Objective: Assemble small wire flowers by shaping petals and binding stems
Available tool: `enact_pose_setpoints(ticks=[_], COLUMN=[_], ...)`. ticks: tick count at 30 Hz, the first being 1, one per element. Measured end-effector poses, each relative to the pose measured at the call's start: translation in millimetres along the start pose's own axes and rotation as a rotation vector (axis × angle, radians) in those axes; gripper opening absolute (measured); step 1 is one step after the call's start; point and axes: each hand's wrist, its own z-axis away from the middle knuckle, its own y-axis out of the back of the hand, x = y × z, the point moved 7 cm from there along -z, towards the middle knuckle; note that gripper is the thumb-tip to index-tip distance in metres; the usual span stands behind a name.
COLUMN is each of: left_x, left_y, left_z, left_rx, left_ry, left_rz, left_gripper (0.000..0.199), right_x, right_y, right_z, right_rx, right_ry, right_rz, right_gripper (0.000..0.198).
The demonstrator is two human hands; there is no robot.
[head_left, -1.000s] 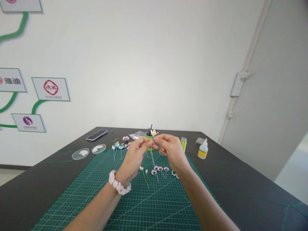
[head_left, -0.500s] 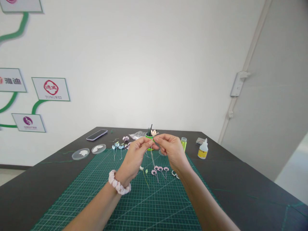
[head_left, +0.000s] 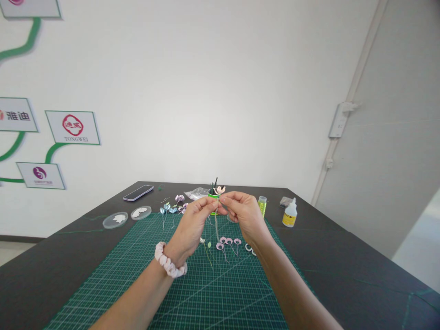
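Note:
My left hand point(head_left: 194, 220), with a pale scrunchie point(head_left: 168, 263) on its wrist, pinches the wire stem point(head_left: 216, 227) of a small pale pink craft flower point(head_left: 220, 189). The fingertips of my right hand point(head_left: 244, 213) are closed on the same stem, just under the petals. The flower stands upright above both hands, and its stem hangs down below them. Under the hands, several pink petal loops on wires point(head_left: 229, 241) lie on the green cutting mat point(head_left: 192, 298). Beside them are a white bud on a stem point(head_left: 202, 240) and a green leaf point(head_left: 209, 245).
Blue wire flowers point(head_left: 167, 208) and purple ones point(head_left: 179, 198) lie left of the hands. Two shallow dishes point(head_left: 115, 220) hold white pieces. A phone point(head_left: 138, 193), green cup point(head_left: 213, 194), plastic bag point(head_left: 196, 193), green spool point(head_left: 262, 206) and glue bottle point(head_left: 290, 214) stand or lie around the mat.
The flower head has turned slightly between my fingers. The lower end of its stem has swung a little to the left. Both hands stay nearly in place.

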Motion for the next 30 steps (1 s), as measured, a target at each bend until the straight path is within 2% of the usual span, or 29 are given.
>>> enact_pose_setpoints(ticks=[11, 20, 24, 30], left_x=[0, -14, -14, -17], left_y=[-5, -14, -16, -12], left_z=[0, 3, 5, 3], left_rx=[-0.062, -0.262, -0.265, -0.244], left_ry=[0.058, 0.227, 0.264, 0.248], left_rz=[0.062, 0.329, 0.354, 0.315], left_gripper=[0.023, 0.025, 0.026, 0.025], right_x=[2, 6, 5, 6], right_y=[-1, -8, -10, -8], right_z=[-1, 0, 1, 1], right_rx=[-0.049, -0.213, -0.233, -0.206], right_ry=[-0.015, -0.087, -0.085, -0.078], right_rz=[-0.052, -0.170, -0.183, -0.165], right_gripper=[0.026, 0.024, 0.027, 0.026])
